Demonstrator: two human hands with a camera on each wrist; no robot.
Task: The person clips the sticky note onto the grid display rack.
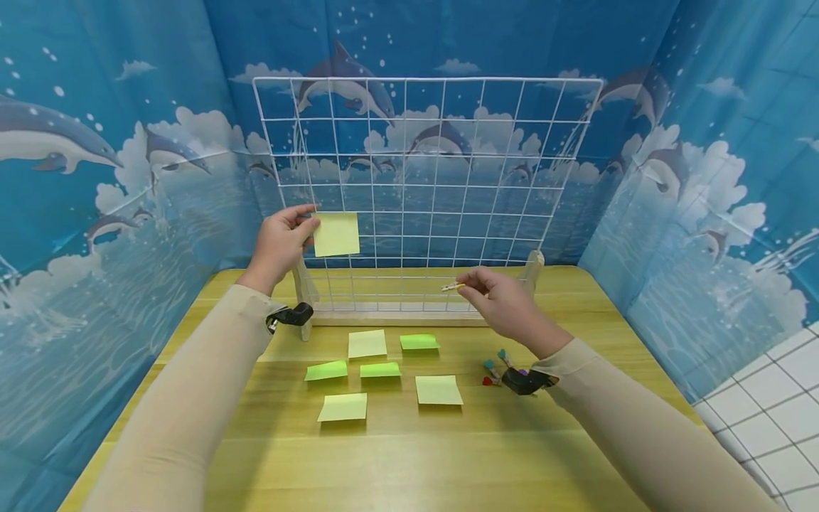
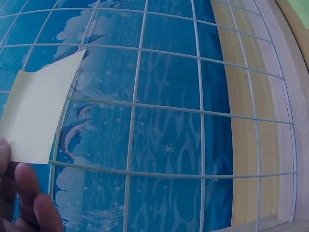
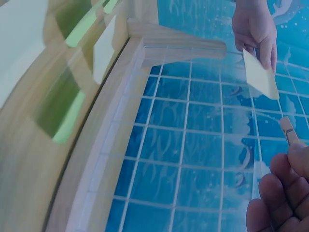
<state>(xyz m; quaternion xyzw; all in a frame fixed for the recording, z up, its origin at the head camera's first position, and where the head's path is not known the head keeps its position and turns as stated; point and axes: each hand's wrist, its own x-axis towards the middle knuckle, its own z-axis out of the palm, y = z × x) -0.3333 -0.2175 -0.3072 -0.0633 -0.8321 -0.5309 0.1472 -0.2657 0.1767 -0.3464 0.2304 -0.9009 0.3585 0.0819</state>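
A pale yellow sticky note (image 1: 337, 234) is pinched at its left edge by my left hand (image 1: 281, 242), held up against the left side of the white wire grid (image 1: 419, 211). In the left wrist view the sticky note (image 2: 41, 111) overlaps the grid wires, thumb on its near face. My right hand (image 1: 505, 306) pinches a small clothespin (image 1: 451, 286) between thumb and fingers, in front of the lower right of the grid. The right wrist view shows the clothespin (image 3: 288, 129) pointing away from the fingertips, apart from the note.
Several yellow and green sticky notes (image 1: 439, 390) lie on the wooden table (image 1: 409, 455) before the grid's wooden base (image 1: 397, 317). Several small clothespins with coloured hearts (image 1: 491, 370) lie under my right wrist. A blue dolphin curtain (image 1: 179, 142) surrounds the table.
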